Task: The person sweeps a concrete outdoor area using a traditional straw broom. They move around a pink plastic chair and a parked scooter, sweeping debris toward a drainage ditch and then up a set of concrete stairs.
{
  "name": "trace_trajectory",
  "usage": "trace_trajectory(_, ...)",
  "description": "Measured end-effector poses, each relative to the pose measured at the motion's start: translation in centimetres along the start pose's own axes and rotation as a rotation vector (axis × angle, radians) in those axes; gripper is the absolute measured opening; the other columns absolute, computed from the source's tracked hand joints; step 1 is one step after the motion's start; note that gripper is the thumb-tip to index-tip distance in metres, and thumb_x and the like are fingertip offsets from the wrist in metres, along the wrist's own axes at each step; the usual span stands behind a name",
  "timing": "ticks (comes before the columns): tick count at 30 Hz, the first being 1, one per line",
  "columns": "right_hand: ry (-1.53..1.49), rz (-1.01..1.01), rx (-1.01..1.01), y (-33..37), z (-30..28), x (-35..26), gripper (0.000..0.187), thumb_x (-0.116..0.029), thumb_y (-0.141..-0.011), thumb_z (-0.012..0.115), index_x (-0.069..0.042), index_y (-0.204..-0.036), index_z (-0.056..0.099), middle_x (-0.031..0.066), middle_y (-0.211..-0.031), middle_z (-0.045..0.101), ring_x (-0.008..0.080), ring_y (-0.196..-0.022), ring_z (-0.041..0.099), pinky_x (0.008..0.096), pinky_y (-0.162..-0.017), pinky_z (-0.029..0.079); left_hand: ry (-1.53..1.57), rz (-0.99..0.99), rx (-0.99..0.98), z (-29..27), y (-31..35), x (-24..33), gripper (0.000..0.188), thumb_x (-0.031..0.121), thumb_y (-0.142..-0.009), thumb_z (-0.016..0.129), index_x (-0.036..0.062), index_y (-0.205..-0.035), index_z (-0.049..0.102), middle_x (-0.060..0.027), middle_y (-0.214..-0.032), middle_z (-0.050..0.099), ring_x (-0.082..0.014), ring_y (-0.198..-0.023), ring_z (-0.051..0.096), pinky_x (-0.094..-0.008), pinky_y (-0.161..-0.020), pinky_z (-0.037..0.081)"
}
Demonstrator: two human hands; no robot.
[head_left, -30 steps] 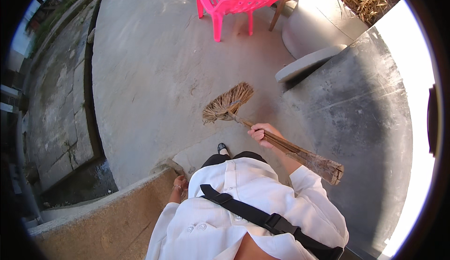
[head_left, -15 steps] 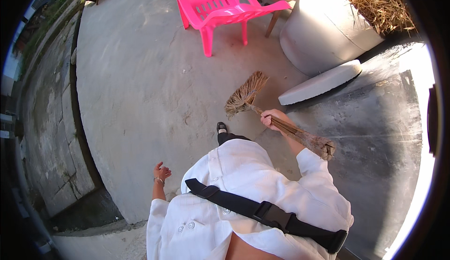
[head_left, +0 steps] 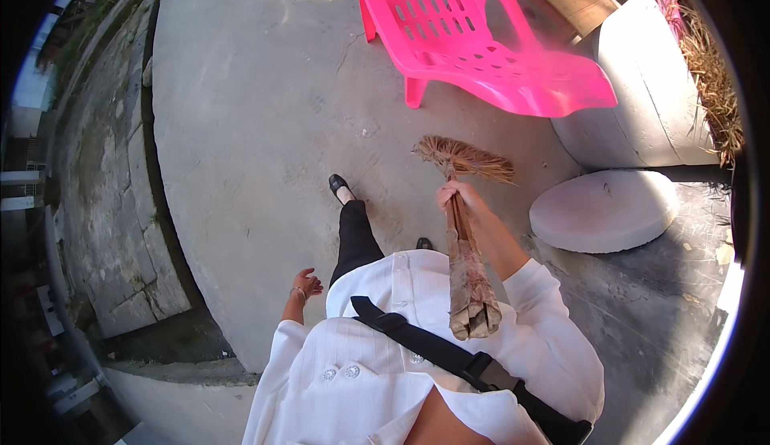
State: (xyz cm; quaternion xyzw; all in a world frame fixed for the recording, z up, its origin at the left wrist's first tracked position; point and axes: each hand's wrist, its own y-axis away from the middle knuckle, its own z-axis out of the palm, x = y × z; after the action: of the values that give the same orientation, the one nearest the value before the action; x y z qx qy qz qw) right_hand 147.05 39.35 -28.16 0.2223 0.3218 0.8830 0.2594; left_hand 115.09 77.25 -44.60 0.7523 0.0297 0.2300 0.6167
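A straw broom (head_left: 468, 273) is lying right of centre in the frame, its long axis running nearly upright and leaning slightly, so that the butt of its bundled handle is pointing toward the lower edge and a little right. Its bristle head (head_left: 467, 159) is spreading crosswise at the upper end, sloping down to the right, over the concrete floor (head_left: 241, 140). The right hand (head_left: 463, 198) is closing around the handle just below the bristles, its fingers curling about the bundled sticks. The right forearm is reaching up and left from the sleeve of a white shirt (head_left: 297, 413), while the handle's butt is overlapping the shirt in view. The left hand (head_left: 308, 282) is hanging empty at lower centre-left, half open, its fingers loosely bending and pointing right; a bracelet (head_left: 298, 292) is circling its wrist. A pink plastic chair (head_left: 481, 64) is standing at upper right of centre, and a round slab (head_left: 605, 211) is lying right of the broom, near a pale round planter (head_left: 642, 100).
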Motion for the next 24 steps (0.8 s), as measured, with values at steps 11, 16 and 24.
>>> trace_trajectory(11, 0.107, 0.52, -0.025, -20.3, 26.5, 7.5, 0.033, -0.008, -0.085, 0.045, 0.018, -0.101, 0.032, 0.0048, -0.071, 0.041, 0.0052, -0.048, 0.042, 0.0159, -0.039, 0.037, -0.811, 1.582, -0.179, 4.8, 3.8, 46.2, 0.077, 0.02, -0.06, 0.07, 0.0134, -0.129, 0.035, -0.014, -0.114, 0.047, -0.0311, -0.107, 0.043, -0.0389, -0.089, 0.036)
trace_trajectory(16, 0.357, 0.548, -0.168, -27.5, 35.1, 5.6, 0.043, -0.033, -0.09, 0.039, 0.006, -0.105, 0.043, 0.0088, -0.073, 0.051, 0.0088, -0.05, 0.047, 0.0186, -0.04, 0.04, -0.995, 1.207, -0.152, 0.6, 0.8, 56.2, 0.037, 0.022, -0.061, 0.069, 0.0146, -0.096, 0.058, -0.0098, -0.078, 0.062, -0.0321, -0.073, 0.058, -0.0379, -0.064, 0.048)
trace_trajectory(24, 0.707, 0.126, -0.056, -42.2, 44.9, -7.7, 0.027, -0.027, -0.086, 0.043, -0.002, -0.092, 0.053, 0.0079, -0.071, 0.058, 0.0137, -0.054, 0.054, 0.0229, -0.044, 0.044, -0.825, 1.123, 0.37, -4.3, -8.8, 70.4, 0.015, 0.019, -0.067, 0.062, 0.0044, -0.069, 0.062, -0.0181, -0.061, 0.057, -0.037, -0.062, 0.057, -0.0393, -0.054, 0.045)
